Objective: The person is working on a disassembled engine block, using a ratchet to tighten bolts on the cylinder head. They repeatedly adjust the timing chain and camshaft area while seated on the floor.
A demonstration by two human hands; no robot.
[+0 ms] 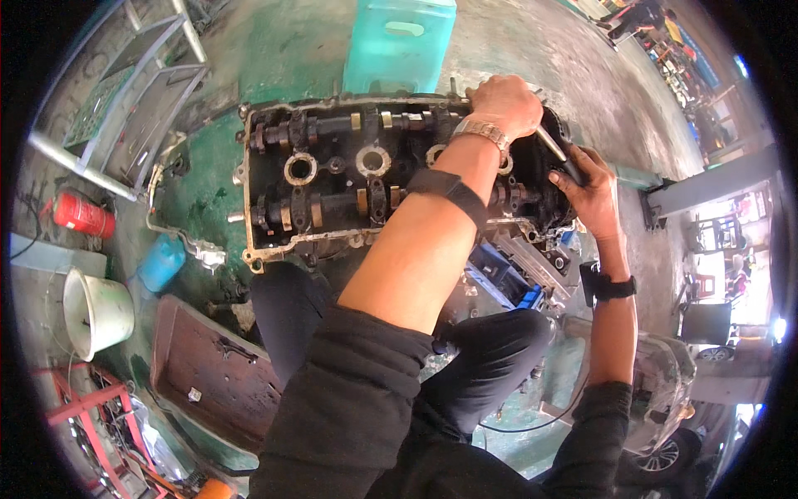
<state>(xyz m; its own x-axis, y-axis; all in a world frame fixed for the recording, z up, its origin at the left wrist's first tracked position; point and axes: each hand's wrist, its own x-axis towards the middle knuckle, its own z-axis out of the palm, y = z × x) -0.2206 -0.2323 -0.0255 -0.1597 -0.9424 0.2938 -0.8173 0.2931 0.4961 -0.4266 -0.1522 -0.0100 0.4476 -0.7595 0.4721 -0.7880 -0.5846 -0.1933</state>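
Below me lies an engine cylinder head (335,185), dark and oily, with two camshafts and round metal rings along its middle. My right hand (592,190) is closed around the black handle of a socket wrench (549,143) at the right end of the head. At the wrench's far end, my left hand (504,106) is closed over its head, by the far edge of the casting. The left forearm crosses above the cylinder head and covers part of it. What the wrench's tip sits on is hidden under the left hand.
A turquoise plastic stool (401,50) stands beyond the engine part. Left are a red extinguisher (85,215), a blue bottle (162,262), a whitish bucket (98,314) and a brown tray (208,378). Near my knees are a blue tool case (503,274) and a clear plastic bin (657,382).
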